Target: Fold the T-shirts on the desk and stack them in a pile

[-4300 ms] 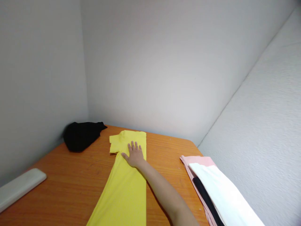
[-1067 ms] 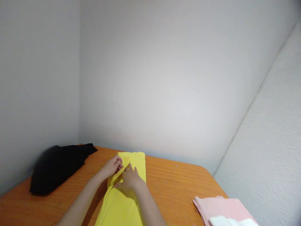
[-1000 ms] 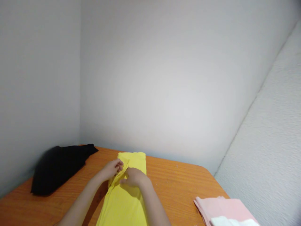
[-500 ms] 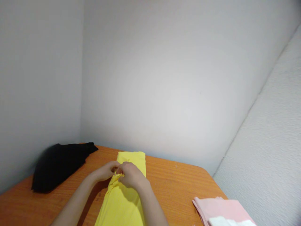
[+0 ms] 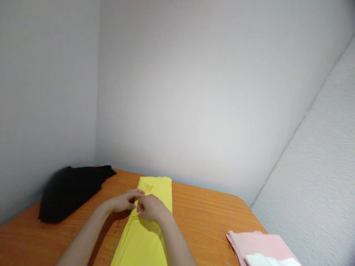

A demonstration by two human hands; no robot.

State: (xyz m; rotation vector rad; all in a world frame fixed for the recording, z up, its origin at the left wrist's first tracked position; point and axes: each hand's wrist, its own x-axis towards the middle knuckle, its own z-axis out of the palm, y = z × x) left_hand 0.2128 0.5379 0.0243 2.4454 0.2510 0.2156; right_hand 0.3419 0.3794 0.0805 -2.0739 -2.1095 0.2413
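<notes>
A yellow garment (image 5: 141, 244), folded into a long narrow strip, lies lengthwise on the wooden table. At its left edge, about midway along the visible length, my left hand (image 5: 123, 201) rests with fingers stretched onto the fabric and the thumb apart. Right beside it, over the cloth, my right hand (image 5: 149, 207) is closed with its fingers curled against the yellow fabric. Creases gather just below both hands along that left edge. The near end of the strip runs out of the picture at the bottom.
A crumpled black garment (image 5: 70, 192) lies at the table's back left, against the wall. On the right front are a folded pink cloth (image 5: 257, 244) and a white cloth (image 5: 263, 260) lying on it. Walls border the wooden table (image 5: 202, 221) behind and at the left.
My right hand has shifted slightly toward me and left, its fingers curling more. My left fingers have straightened over the fabric. The garment's edge beneath the hands lies flatter.
</notes>
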